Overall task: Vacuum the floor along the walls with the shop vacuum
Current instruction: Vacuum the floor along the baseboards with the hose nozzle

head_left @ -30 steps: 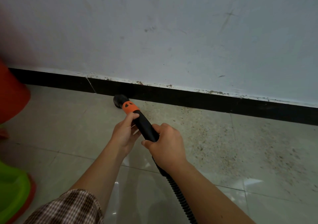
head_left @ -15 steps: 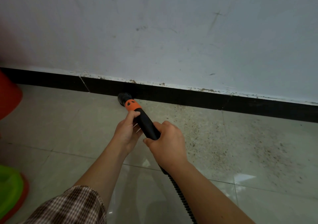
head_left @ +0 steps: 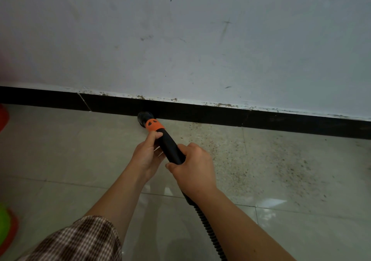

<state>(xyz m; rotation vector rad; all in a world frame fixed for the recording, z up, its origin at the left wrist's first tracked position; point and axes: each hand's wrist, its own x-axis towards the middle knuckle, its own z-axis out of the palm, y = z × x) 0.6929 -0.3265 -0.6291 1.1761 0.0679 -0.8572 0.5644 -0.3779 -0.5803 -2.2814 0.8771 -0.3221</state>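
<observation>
A black vacuum nozzle with an orange collar points at the floor where it meets the black baseboard; its round tip touches the baseboard's foot. My left hand grips the nozzle just behind the orange collar. My right hand grips it lower down, where the ribbed black hose starts and runs toward me. Brown dust and grit cover the pale floor tiles to the right of the nozzle.
A scuffed white wall rises above the baseboard. At the left edge stand an orange-red object and a green and red plastic object. The tiles to the left of the nozzle look cleaner.
The nozzle tip has slid a little to the right along the baseboard, toward the dusty patch. Both hands keep their grip. The orange and green objects have drifted further out at the left.
</observation>
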